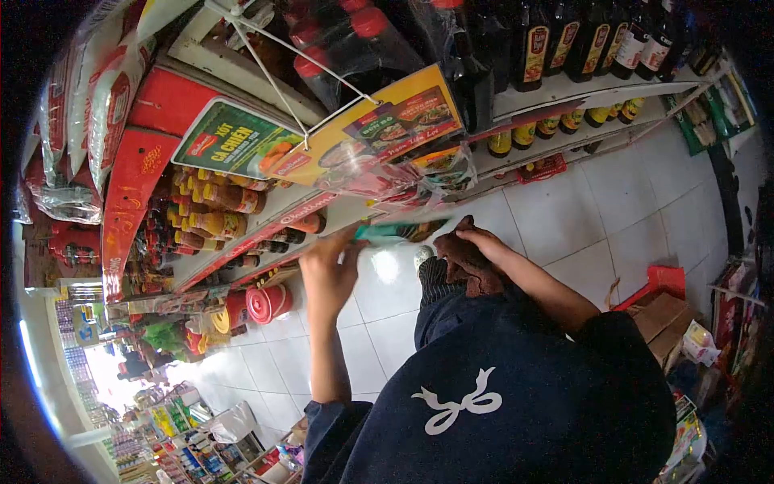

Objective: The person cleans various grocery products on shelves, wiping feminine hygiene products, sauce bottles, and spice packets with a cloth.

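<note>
My left hand point(329, 274) is raised beside the shelf, its fingers closed at the near end of a green packet point(395, 232). The packet is smeared by motion, and its print cannot be read. In my right hand point(484, 244) is a bunched brown cloth point(469, 270), gripped in front of my dark shirt and hanging down in folds. Just above the green packet hang several clear-wrapped sachets point(439, 165) below a yellow sign card point(371, 129).
A green sign card point(234, 137) hangs on white strings. Shelves hold sauce bottles point(218, 198), dark bottles point(536, 48) and yellow-labelled bottles point(524, 135). A red bucket point(268, 303) stands on the tiled floor point(556, 218). At right lies a cardboard box point(663, 323).
</note>
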Motion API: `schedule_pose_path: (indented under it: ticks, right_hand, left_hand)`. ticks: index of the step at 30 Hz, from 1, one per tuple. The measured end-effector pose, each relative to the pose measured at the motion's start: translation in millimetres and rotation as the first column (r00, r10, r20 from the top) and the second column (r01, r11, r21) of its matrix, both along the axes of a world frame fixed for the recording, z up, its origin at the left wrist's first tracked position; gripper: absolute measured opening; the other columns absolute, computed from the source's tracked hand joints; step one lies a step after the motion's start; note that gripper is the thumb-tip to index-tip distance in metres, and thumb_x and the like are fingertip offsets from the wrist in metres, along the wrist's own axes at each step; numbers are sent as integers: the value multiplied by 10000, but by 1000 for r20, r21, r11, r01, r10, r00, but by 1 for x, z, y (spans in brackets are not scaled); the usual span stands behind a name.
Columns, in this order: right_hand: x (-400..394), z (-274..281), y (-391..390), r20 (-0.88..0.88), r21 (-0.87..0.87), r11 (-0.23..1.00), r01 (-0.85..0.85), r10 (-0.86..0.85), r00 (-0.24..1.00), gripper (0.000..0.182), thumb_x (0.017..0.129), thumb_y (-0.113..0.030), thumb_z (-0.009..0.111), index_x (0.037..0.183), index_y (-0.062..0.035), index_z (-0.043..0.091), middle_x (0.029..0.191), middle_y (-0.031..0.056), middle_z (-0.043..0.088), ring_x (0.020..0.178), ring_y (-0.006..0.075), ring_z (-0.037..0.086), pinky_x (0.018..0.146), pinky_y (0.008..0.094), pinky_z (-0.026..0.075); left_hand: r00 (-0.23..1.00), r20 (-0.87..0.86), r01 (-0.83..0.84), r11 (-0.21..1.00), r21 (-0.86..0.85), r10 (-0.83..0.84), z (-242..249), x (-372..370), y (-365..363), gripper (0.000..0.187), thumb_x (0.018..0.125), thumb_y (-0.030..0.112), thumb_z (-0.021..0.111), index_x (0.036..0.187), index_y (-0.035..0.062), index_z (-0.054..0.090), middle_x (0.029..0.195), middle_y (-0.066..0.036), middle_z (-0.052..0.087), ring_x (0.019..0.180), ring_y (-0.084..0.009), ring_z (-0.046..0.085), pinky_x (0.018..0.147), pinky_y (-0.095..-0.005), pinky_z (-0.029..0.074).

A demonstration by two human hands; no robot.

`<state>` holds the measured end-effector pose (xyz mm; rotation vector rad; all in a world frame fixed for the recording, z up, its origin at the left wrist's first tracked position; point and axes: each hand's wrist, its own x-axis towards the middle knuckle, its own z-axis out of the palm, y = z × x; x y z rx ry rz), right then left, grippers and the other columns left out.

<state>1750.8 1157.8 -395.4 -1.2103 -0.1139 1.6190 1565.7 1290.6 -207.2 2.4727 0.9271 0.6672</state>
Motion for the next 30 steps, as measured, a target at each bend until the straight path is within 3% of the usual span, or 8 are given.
schedule_pose_path:
  ticks: [2, 5, 8, 11, 18, 23, 26, 30]
  right_hand:
    - [-1, -10, 2, -17, -33, 999, -34, 34, 999, 339, 786, -281, 538, 976, -1, 548, 925, 85, 589, 820, 167, 560, 739, 272, 432]
    - [-1, -20, 4, -115, 18, 998, -52, 54, 992, 338, 784, -281, 540, 978, -4, 549, 926, 89, 588, 823, 160, 555, 731, 275, 431]
    - [-2, -22, 6, -27, -20, 999, -38, 38, 999, 336, 784, -278, 539, 987, -11, 545, 889, 80, 592, 792, 153, 560, 717, 269, 437]
    - [6, -21, 4, -31, -4, 1000, 17, -18, 999, 357, 771, -288, 552, 998, -13, 539, 898, 70, 584, 795, 151, 557, 720, 270, 437]
    - [18, -40, 2, -103, 45, 993, 110, -105, 989, 352, 771, -293, 544, 988, -17, 543, 874, 64, 594, 783, 153, 560, 718, 275, 433]
    - [21, -23, 1, -81, -11, 996, 84, -85, 993, 336, 794, -275, 504, 978, 5, 535, 890, 100, 591, 775, 172, 568, 703, 285, 449]
    - [19, -30, 3, -67, -40, 996, 74, -77, 995, 359, 771, -307, 536, 957, -1, 556, 870, 95, 598, 740, 173, 569, 690, 280, 442]
    - [18, -42, -2, 38, -40, 999, 9, -8, 999, 358, 769, -310, 540, 946, -1, 577, 845, 99, 605, 717, 185, 575, 678, 284, 446]
  left_hand:
    - [999, 8, 41, 952, 303, -46, -1, -1, 22, 314, 620, -45, 621, 909, 76, 613, 719, -92, 608, 655, -219, 571, 625, -295, 435]
    - [969, 210, -186, 948, 258, 132, -8, 5, 41, 183, 643, -18, 585, 806, 61, 611, 702, -100, 587, 658, -253, 557, 596, -316, 425]
    - [939, 122, -343, 887, 310, 320, -23, 0, 59, 168, 660, 12, 576, 818, 57, 609, 716, -107, 594, 676, -263, 563, 616, -315, 429]
    - [982, 63, -188, 851, 490, 180, -41, -4, 74, 159, 684, 26, 569, 838, 49, 606, 734, -116, 598, 689, -264, 572, 628, -315, 435]
    - [972, 138, -226, 927, 298, 192, -41, 19, 68, 132, 685, 69, 637, 811, 45, 606, 773, -90, 614, 703, -241, 586, 630, -324, 444]
    - [957, 290, -90, 925, 370, -23, -27, 58, 50, 126, 669, 42, 652, 785, 59, 605, 762, -70, 617, 676, -218, 580, 614, -302, 436]
    - [954, 223, 129, 946, 298, -201, -36, 98, 35, 132, 676, 47, 629, 804, 56, 602, 818, -105, 611, 669, -252, 577, 608, -330, 452]
    - [959, -265, 177, 940, 290, -99, -84, 137, 36, 92, 712, 110, 572, 799, 84, 589, 791, -128, 594, 673, -287, 579, 553, -365, 460]
